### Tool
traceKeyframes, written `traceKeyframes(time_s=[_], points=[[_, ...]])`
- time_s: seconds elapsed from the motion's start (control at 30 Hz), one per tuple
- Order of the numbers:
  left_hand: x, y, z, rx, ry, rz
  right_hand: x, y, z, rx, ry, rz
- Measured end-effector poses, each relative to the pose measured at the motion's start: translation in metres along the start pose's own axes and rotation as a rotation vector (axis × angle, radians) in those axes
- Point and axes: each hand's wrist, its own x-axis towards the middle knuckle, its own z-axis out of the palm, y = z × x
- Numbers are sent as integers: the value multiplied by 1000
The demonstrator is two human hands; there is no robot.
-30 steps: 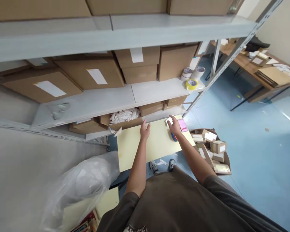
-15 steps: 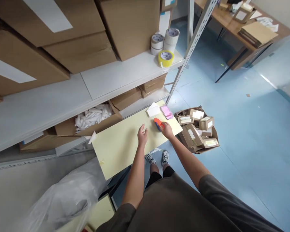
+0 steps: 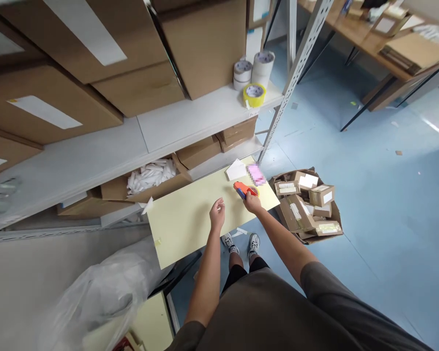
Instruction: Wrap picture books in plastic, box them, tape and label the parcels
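Observation:
My right hand (image 3: 252,202) is closed round a tape dispenser (image 3: 243,188), orange-red with a blue part and a yellow roll showing at its side. It is held over the right half of a pale yellow tabletop (image 3: 183,214). To its left, my left hand (image 3: 217,213) hovers above the same tabletop with fingers loosely bent and nothing visible in them. Beyond the dispenser lie a white paper or envelope (image 3: 236,169) and a pink, pixelated flat object (image 3: 256,174).
A carton of small taped boxes (image 3: 307,204) stands on the floor at right. Behind the tabletop, a metal shelf (image 3: 190,124) bears large cartons (image 3: 208,44), white tape rolls (image 3: 263,68) and a yellow tape roll (image 3: 254,95). Clear plastic sheeting (image 3: 102,287) bulges at lower left.
The dispenser in my right hand has turned, and its yellow roll now shows. My left hand's fingers have drawn closer together. The whole view has shifted slightly.

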Motion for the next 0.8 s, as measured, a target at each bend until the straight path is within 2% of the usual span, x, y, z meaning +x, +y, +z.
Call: traceKeyframes(time_s=[0.13,0.27,0.33,0.4,0.5,0.67,0.8], points=[[12,57,-13,-67,15,68,-16,-32,-70,-37,25,-185],[31,122,-39,-161,-5,203,-35,-85,-144,-76,103,-406],[39,150,-55,-211,-97,281,-47,-113,-174,-91,113,-447],[45,173,-71,-259,-254,341,-60,-138,-197,-114,93,-487],[47,195,-91,-327,-412,374,-74,-164,-218,-111,31,-542],[39,208,-116,-411,-419,353,-83,-189,-231,-2,-37,-706],[31,211,-130,-520,-429,329,-82,-204,-231,40,-63,-747]])
